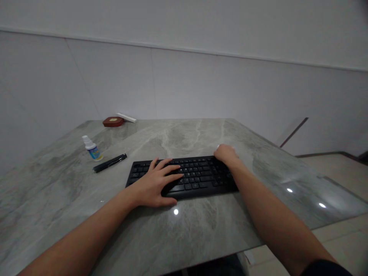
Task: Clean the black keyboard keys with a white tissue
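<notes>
A black keyboard (198, 178) lies flat on the grey marbled table (184, 134). My left hand (156, 182) rests on its left half with the fingers spread over the keys and the thumb at the near edge. At the keyboard's far right corner, my right hand (226, 154) is closed in a fist. Bits of a white wad (220, 145), which looks like tissue, poke out of that fist. The right hand and wrist cover part of the keys on that side.
Left of the keyboard lie a black marker pen (109, 163) and a small white spray bottle (92, 148), which stands tilted in view. Near the wall (184, 84) are a reddish-brown case (113, 122) and a thin white bar-like object (127, 117). The table's right edge borders a lower floor.
</notes>
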Motion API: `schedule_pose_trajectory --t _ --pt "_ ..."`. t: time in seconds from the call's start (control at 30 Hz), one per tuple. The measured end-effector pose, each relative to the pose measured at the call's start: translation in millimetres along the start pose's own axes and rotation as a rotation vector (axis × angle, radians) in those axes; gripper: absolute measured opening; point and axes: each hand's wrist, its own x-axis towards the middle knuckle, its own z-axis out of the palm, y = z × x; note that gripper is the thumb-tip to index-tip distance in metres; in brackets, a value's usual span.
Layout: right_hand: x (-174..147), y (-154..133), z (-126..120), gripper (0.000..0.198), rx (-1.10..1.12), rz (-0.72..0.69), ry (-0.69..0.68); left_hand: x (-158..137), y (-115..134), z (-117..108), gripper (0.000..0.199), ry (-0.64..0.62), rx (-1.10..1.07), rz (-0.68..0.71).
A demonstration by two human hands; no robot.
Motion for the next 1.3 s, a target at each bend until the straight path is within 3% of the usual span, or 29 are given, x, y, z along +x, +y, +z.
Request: schedule_pose_trajectory --t 0.13,0.2,0.3,0.37,0.43,0.53,0.67,0.93,1.1,1.23,1.3 --pt "-11 -11 4 0.042 0.005 -0.014 -0.004 0 1 -2 0.071 0.008 0.009 -0.009" --pt "-17 -16 3 0.038 -0.024 -0.071 0.061 1 1 -2 0.066 0.041 0.017 -0.033" --pt "-32 -28 5 0.027 -0.004 -0.395 0.226 3 0 -1 0.046 0.121 0.052 -0.102" --pt "-45 -39 10 0.018 0.162 -0.748 0.181 4 -2 0 0.035 0.155 0.076 -0.122" --pt "-60 -50 16 0.022 0.342 -1.024 0.195 4 -3 1 0.031 0.172 0.088 -0.115" --pt "-73 -58 24 0.01 0.373 -1.186 0.151 4 -4 1 0.03 0.183 0.088 -0.105" --pt "-72 -58 23 0.004 0.32 -1.221 0.051 4 -3 0 0.029 0.195 0.07 -0.094" --pt "-72 -59 20 0.006 0.244 -1.311 -0.02 4 -3 2 0.029 0.194 0.084 -0.099" --pt "-77 -61 20 0.01 0.229 -1.266 0.05 4 -3 2 0.029 0.185 0.076 -0.102" --pt "-77 -61 20 0.006 0.214 -1.312 -0.036 4 -3 2 0.028 0.186 0.074 -0.099" --pt "-77 -61 19 0.007 0.198 -1.282 -0.014 4 -4 2 0.028 0.188 0.072 -0.099"
